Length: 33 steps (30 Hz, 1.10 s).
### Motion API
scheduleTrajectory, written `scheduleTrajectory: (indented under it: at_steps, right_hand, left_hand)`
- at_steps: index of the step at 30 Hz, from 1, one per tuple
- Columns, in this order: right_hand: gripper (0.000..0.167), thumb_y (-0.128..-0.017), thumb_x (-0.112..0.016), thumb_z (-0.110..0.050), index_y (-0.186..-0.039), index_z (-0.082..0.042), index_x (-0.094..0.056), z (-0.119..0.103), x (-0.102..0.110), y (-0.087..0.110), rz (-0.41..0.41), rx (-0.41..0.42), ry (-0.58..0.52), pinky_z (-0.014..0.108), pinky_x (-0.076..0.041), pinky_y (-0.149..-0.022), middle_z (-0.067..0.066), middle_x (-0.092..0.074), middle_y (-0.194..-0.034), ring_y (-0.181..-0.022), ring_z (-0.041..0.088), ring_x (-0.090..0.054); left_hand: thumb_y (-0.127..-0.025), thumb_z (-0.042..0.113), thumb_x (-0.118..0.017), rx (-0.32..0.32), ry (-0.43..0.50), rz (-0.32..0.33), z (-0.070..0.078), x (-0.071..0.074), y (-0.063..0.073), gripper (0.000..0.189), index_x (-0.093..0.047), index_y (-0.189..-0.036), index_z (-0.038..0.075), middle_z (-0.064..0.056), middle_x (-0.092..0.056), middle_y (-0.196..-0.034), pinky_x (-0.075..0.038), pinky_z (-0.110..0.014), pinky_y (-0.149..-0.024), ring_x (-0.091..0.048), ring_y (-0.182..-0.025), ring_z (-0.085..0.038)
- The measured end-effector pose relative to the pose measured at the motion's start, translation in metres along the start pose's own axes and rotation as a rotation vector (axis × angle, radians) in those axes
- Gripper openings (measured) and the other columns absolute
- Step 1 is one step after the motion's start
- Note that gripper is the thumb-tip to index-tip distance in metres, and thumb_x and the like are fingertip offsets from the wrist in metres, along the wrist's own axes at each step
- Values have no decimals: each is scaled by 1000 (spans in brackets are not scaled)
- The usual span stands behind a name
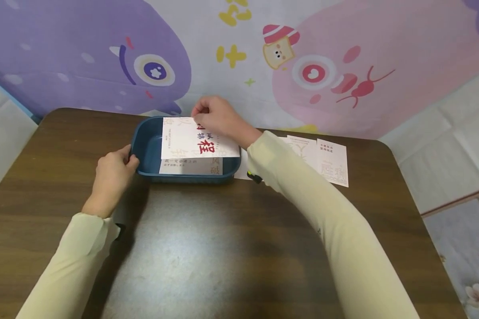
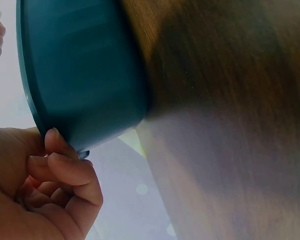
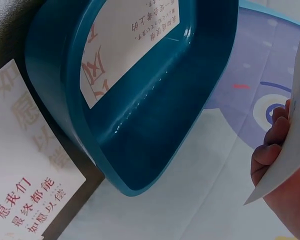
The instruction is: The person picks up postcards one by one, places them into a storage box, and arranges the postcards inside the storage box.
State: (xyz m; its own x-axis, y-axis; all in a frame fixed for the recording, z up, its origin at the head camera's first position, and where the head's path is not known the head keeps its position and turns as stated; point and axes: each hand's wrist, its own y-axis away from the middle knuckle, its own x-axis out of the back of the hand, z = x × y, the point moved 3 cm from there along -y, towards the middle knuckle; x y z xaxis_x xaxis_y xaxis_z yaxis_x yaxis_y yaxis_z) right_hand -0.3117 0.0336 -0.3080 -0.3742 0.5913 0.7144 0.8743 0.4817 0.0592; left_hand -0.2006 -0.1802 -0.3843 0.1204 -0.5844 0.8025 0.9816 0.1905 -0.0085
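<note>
In the head view a teal plastic basin [image 1: 183, 178] stands near the table's back edge. My left hand [image 1: 115, 174] pinches its left rim, thumb and fingers at the corner; the left wrist view shows those fingers [image 2: 70, 170] curled at the rim. Above the basin my right hand [image 1: 217, 117] pinches the top edge of a white printed card [image 1: 181, 139] with red and pale gold characters. The right wrist view shows this card [image 3: 297, 130] edge-on, bending beside the fingers. Inside the basin lies another printed card [image 1: 189, 166], partly hidden beneath the held one.
More white printed cards [image 1: 333, 164] lie on the wooden table [image 1: 207, 248] to the right of the basin, some hidden behind my right forearm. A cloth [image 1: 231, 79] with cartoon figures hangs along the back edge.
</note>
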Motion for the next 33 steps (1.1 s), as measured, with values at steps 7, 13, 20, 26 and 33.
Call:
scheduleTrajectory:
  at_steps: [7, 13, 20, 26, 33]
  right_hand:
    - [15, -91, -54, -18, -97, -10, -65, 3, -3, -2, 1, -7, 16, 20, -38, -78, 1, -60, -94, -88, 12, -50]
    - [14, -90, -54, -16, -97, -9, -65, 4, -6, -2, 2, 1, 7, 20, -39, -78, 2, -61, -93, -87, 12, -51]
    - [14, -91, -53, -16, -96, -9, -65, 8, -13, -3, -7, 5, -5, 21, -40, -76, 2, -61, -93, -85, 13, -51]
    - [14, -91, -53, -17, -96, -10, -65, 13, -21, -7, -11, -14, -6, 23, -41, -78, 1, -60, -93, -86, 13, -51]
    - [16, -92, -52, -18, -99, -11, -65, 18, -29, -12, -24, -23, 16, 24, -41, -79, 1, -61, -94, -86, 13, -52]
  left_hand:
    - [-95, 15, -41, 7, 6, -6, 0, -3, 1, 45, -44, -134, -7, -26, -60, -94, -34, -28, -48, -51, -66, -28]
    - [-94, 14, -42, 3, 7, 2, 1, -3, 2, 45, -45, -134, -7, -25, -61, -92, -34, -28, -48, -51, -65, -27]
    - [-93, 13, -42, -8, 3, 22, 3, -3, 3, 44, -48, -131, -7, -28, -63, -95, -35, -29, -51, -52, -68, -30]
    - [-93, 14, -42, -1, 3, 11, 3, -4, 2, 45, -47, -132, -8, -28, -62, -96, -35, -28, -50, -52, -69, -30]
    - [-93, 14, -42, 15, 0, 3, 4, -5, 2, 45, -46, -133, -7, -28, -62, -98, -35, -29, -51, -52, -69, -30]
